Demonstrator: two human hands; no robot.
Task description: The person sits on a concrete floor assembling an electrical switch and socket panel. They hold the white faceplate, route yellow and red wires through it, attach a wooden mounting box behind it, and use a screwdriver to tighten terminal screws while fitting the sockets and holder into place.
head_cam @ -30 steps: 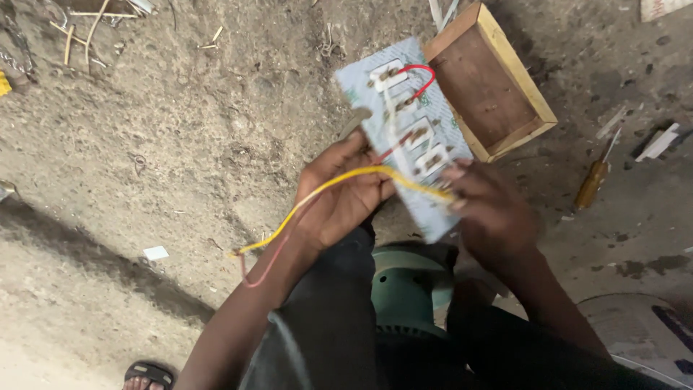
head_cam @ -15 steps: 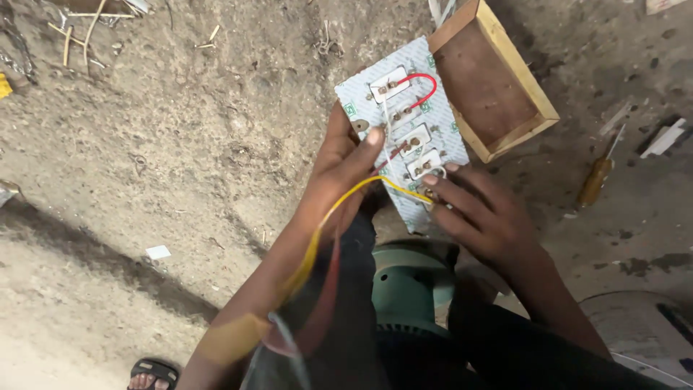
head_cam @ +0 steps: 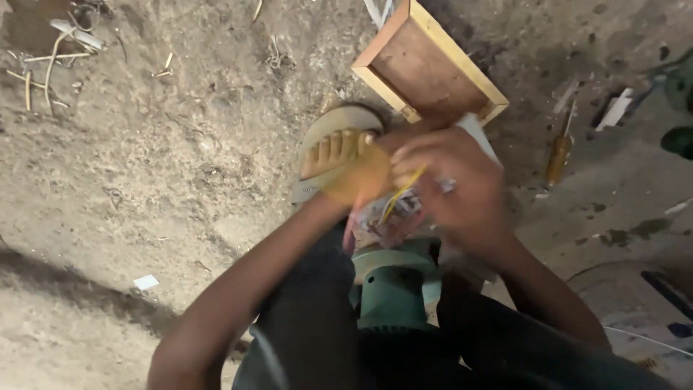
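Both hands are motion-blurred, close together above my lap. My left hand (head_cam: 364,172) and my right hand (head_cam: 453,189) close around a pale switch board (head_cam: 393,217), which they mostly hide. A white corner of it pokes out above my right hand. A yellow wire (head_cam: 401,198) runs between the two hands. Which fingers pinch the wire is lost in the blur. Just left of the hands, my foot in a tan sandal (head_cam: 333,153) rests on the ground.
An open wooden box (head_cam: 427,66) lies on the dirt floor beyond the hands. A screwdriver with an amber handle (head_cam: 559,157) lies to the right. A green round object (head_cam: 393,292) sits between my knees. Twigs and scraps litter the far left.
The switch board has come down from beside the wooden box toward my lap, and both hands have closed over it. The view shifted, and the sandalled foot is now in sight.
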